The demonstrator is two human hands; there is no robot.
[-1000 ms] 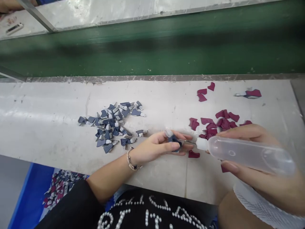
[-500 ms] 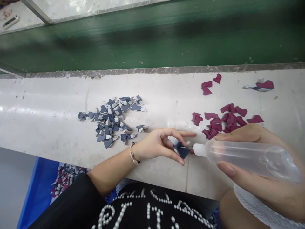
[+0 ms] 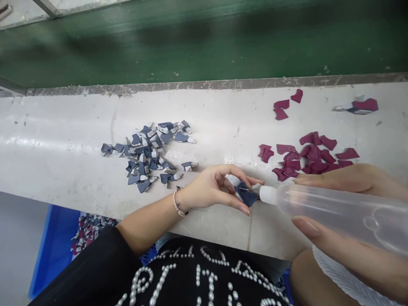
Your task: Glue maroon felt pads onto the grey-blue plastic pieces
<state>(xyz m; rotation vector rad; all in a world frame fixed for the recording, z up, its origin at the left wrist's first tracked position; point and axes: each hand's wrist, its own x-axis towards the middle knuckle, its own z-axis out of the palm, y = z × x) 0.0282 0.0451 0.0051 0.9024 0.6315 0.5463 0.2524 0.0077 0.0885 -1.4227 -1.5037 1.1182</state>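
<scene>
The left hand [image 3: 219,187] pinches a small, seemingly light, stiff part [image 3: 247,194] by its edges; the right hand [image 3: 347,212] grips a likely squeezable bottle [image 3: 338,208].

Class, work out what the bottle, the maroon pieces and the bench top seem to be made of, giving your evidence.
Bottle: soft plastic, probably; translucent, smooth, with bubbles visible inside.
Maroon pieces: moulded plastic or rubber, matt; crisp raised edges.
Bench top: coated board or sheet metal, unclear; pale, glossy, scuffed.
</scene>
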